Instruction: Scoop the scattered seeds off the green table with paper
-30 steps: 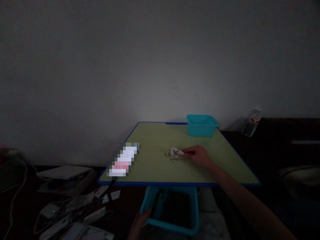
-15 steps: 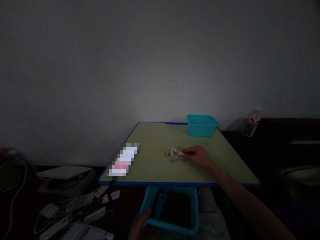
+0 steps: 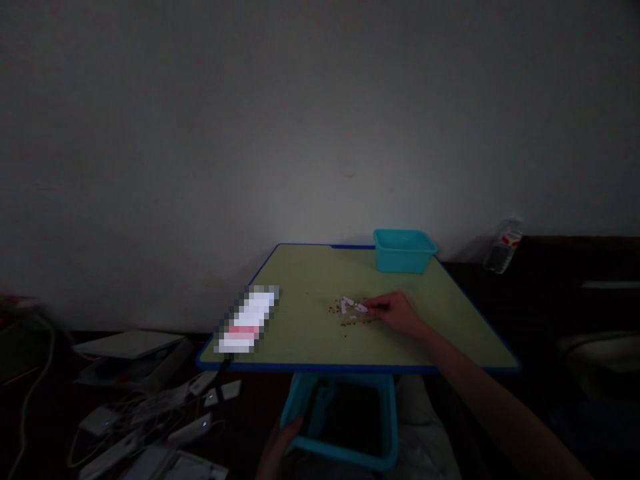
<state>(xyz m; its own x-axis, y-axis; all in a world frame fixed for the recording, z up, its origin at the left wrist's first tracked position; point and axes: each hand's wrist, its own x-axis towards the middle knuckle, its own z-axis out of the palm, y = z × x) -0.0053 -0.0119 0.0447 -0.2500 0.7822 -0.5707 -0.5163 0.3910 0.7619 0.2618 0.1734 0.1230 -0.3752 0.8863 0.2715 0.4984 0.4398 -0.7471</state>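
Head view: specks dot table beside grey wall.

Probably a dim home room: low table, wall, tangled cables.

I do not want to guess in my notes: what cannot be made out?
Head view:
Left hand: most fingers hidden by the lower turquoise bin.
That bin's bottom: lost in shadow.
Dark specks: too small to identify.
Lit screen: pixelated.
Pale strip: one end covered by the right hand.

Table, 1 bin, white pieces, dark specks, pixelated device
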